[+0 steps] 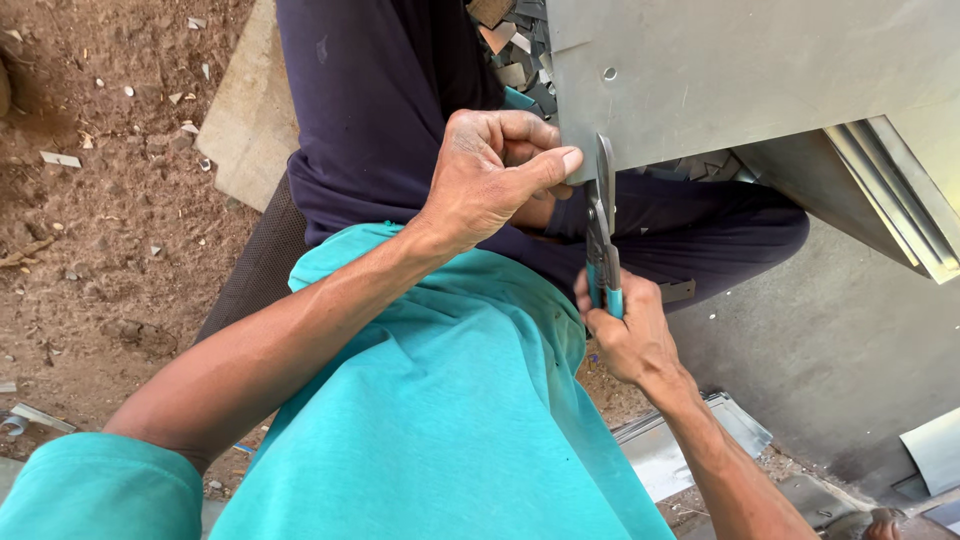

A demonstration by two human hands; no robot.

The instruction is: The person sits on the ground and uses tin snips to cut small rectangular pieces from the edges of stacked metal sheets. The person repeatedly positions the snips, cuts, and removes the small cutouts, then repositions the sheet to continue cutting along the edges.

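Hands at work on sheet metal, seen from above. Left hand [495,170] pinching the lower edge of a grey metal sheet [740,75], thumb pressed flat near the cut line, fingers curled beneath. Right hand [625,330] closed around the teal handles of tin snips [602,225], blades pointing up and biting into the sheet's bottom edge just beside the left thumb. Sheet held upright over the lap, filling the upper right of the view, with a small hole near its left side. Folded metal strips [900,195] stacked at the far right, angled downward. Teal shirt [450,420] and dark trousers [380,110] across the middle. Bare dirt [110,200] on the left, littered with small offcuts. More metal scraps [690,445] lying on the ground below the right wrist.

Sheet likely thin, light and stiff, yet springy enough to flex near the cut. Freshly cut edges probably sharp. Safest grip judged to be on the flat face close to the blades, thumb kept off the raw edge.
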